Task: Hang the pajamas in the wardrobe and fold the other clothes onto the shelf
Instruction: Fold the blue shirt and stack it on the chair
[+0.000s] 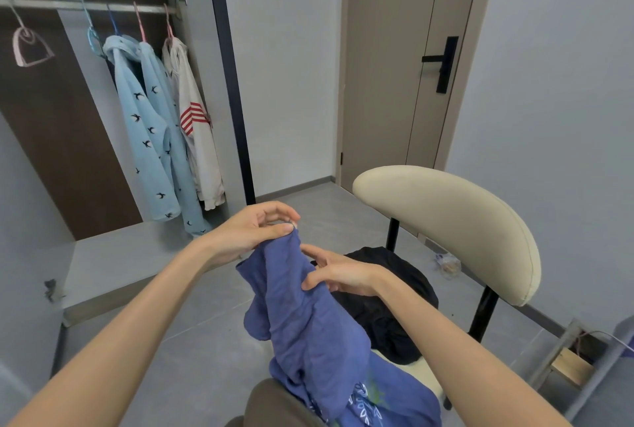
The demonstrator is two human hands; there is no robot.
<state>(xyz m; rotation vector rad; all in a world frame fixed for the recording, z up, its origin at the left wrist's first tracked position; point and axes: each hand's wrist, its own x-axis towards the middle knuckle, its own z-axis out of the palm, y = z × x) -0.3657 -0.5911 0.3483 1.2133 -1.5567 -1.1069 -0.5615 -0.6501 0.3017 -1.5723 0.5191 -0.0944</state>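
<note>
A blue garment [319, 334] with a white leaf print near its lower end hangs from my hands over the chair seat. My left hand [255, 229] pinches its top edge between thumb and fingers. My right hand [334, 272] holds the cloth just below, thumb pressed on its front. A black garment [387, 310] lies bunched on the seat behind it. In the open wardrobe, light blue bird-print pajamas [151, 131] hang from the rail [85, 5] next to a white top with red stripes [195, 118].
A cream chair backrest [456, 227] on black legs stands to the right. The wardrobe's grey bottom shelf [120, 258] lies low at left. A pink empty hanger [29, 46] and a blue one [93, 39] hang on the rail. A closed door [411, 59] is behind.
</note>
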